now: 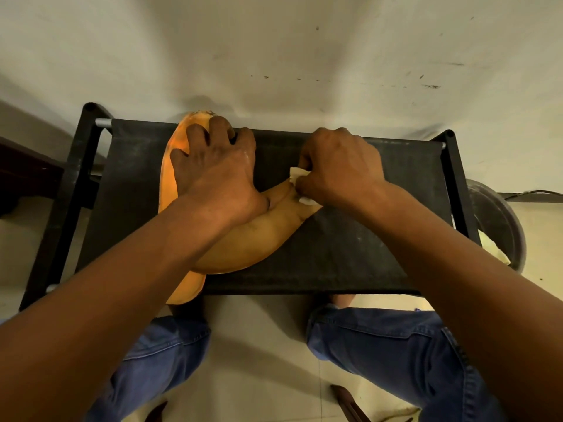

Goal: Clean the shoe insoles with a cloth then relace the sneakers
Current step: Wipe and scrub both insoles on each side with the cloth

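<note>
Two orange insoles lie crossed on a black fabric rack shelf [350, 251]. One insole [169, 178] runs from the far edge toward me, its near tip hanging over the front edge. The other insole [253, 239] lies across it, slanting up to the right. My left hand [213, 169] presses down on the first insole with spread fingers. My right hand [341, 169] grips a small white cloth [297, 173] and holds it against the narrow end of the second insole. No sneakers or laces are in view.
The rack has a black frame [76, 166] with posts at its corners and stands against a scuffed white wall [304, 56]. A dark round bin [499, 226] stands on the floor to the right. My knees in blue jeans [380, 339] are below the shelf.
</note>
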`<state>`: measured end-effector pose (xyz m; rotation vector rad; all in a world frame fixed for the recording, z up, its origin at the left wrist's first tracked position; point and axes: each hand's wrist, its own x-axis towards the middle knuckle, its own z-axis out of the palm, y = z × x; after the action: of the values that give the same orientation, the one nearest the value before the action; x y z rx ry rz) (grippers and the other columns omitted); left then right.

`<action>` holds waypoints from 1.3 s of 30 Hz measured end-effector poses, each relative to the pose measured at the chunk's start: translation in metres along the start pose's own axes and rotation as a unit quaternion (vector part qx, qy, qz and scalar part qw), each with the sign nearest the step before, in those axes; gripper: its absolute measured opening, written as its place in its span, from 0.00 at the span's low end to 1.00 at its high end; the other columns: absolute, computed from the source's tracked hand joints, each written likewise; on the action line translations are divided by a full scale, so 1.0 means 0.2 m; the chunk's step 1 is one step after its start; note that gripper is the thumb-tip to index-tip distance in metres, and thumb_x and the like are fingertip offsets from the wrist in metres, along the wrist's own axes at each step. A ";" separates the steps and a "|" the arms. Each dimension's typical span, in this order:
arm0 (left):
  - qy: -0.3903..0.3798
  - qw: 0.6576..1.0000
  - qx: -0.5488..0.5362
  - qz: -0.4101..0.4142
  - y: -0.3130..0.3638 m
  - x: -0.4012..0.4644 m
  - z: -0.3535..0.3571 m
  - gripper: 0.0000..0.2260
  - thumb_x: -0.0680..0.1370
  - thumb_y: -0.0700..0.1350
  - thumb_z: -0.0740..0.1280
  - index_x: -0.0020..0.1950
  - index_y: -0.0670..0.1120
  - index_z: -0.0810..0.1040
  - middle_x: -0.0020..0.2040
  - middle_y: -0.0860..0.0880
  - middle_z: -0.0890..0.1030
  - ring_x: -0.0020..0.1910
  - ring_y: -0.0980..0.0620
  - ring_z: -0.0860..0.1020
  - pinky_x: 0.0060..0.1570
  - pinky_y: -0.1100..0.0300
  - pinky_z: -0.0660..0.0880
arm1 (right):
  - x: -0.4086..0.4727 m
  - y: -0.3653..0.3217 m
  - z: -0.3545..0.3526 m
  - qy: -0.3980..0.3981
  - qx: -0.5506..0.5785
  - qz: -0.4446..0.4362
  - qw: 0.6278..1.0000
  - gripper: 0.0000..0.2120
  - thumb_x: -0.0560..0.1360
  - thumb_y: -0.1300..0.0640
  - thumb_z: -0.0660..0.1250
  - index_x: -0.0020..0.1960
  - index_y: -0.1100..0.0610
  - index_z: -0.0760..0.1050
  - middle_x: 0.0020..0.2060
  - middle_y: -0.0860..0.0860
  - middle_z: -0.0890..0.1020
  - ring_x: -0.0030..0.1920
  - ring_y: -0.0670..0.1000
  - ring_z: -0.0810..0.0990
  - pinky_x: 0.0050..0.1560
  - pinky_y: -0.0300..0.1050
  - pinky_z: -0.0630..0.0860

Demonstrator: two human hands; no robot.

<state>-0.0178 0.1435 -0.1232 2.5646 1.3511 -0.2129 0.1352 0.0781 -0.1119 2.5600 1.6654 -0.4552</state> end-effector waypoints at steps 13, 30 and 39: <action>-0.020 1.000 -0.005 -0.006 0.02 -0.01 -0.02 0.42 0.65 0.68 0.69 0.75 0.50 0.66 0.73 0.42 0.62 0.72 0.36 0.60 0.63 0.38 0.67 | -0.03 -0.04 0.02 0.022 -0.012 -0.001 1.000 0.11 0.71 0.53 0.75 0.52 0.51 0.78 0.42 0.50 0.77 0.44 0.53 0.81 0.39 0.46 0.74; -0.012 1.000 -0.005 -0.005 0.02 -0.01 -0.01 0.42 0.65 0.68 0.69 0.74 0.50 0.66 0.73 0.41 0.62 0.73 0.35 0.60 0.64 0.37 0.67 | -0.02 -0.06 0.04 0.028 0.004 0.014 1.000 0.10 0.72 0.53 0.75 0.51 0.51 0.79 0.42 0.49 0.77 0.42 0.51 0.78 0.39 0.46 0.73; -0.019 1.000 0.010 -0.015 0.02 0.01 0.00 0.42 0.66 0.57 0.79 0.75 0.51 0.64 0.73 0.42 0.61 0.73 0.35 0.60 0.65 0.38 0.67 | -0.05 -0.12 0.05 -0.074 0.071 -0.027 0.994 0.14 0.69 0.50 0.77 0.52 0.52 0.80 0.45 0.51 0.81 0.46 0.53 0.82 0.47 0.52 0.82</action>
<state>-0.0136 0.1428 -0.1224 2.5449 1.3807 -0.2790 0.1075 0.0784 -0.1157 2.5089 1.7122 -0.7734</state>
